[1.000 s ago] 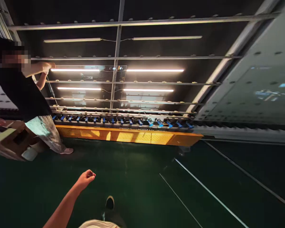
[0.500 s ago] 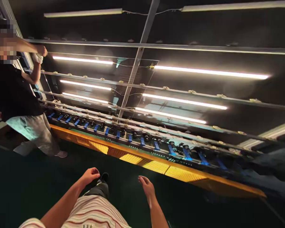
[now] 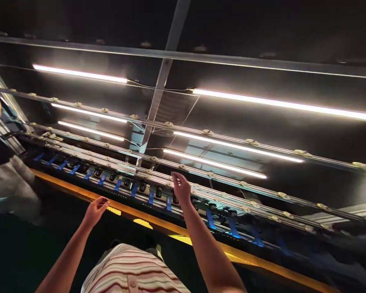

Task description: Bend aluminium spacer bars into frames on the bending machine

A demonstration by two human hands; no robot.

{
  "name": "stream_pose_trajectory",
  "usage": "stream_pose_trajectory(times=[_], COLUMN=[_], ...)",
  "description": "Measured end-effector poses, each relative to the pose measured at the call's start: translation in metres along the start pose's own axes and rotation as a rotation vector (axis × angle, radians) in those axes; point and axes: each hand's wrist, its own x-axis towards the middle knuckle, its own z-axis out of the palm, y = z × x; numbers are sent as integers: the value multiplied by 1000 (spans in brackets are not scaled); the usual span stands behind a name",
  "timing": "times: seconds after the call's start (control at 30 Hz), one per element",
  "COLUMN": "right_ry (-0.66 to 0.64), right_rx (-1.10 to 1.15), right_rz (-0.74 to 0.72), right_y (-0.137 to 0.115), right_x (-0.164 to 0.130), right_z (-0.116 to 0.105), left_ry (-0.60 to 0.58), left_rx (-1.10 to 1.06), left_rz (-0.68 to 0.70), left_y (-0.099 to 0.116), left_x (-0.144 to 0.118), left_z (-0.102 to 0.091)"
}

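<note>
Holding the right hand [image 3: 182, 190] out over the black wheels [image 3: 159, 192], with blue clips [image 3: 168, 203] just below the fingers and metal rails [image 3: 227, 180] just beyond; cannot tell if touching. Loosely bent fingers on that side, with nothing seen in grip. Curled fingers on the left hand [image 3: 95, 211], with the orange guard [image 3: 59, 184] just beyond; cannot tell if closed on anything small. Could pinch a fingertip by reaching deeper among the wheels, in case of turning. Could scrape the right forearm [image 3: 207, 252] on the clips by dropping it low. Could misjudge depth, from glare off the lit tubes [image 3: 215, 164] beyond the right fingers.
</note>
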Motion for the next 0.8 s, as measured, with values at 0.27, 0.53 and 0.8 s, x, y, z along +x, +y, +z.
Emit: stream_pose_trajectory(times=[0.27, 0.53, 0.8], right_ry=[-16, -4, -11], right_rx=[56, 289, 296], right_rz=[-629, -539, -746], right_y=[0, 28, 33], right_x=[202, 248, 235], right_z=[-114, -166, -203], left_ry=[310, 322, 384], left_rx=[310, 421, 322], left_rz=[158, 295, 89], left_y=[228, 431, 506], left_x=[14, 61, 63], left_z=[183, 301, 350])
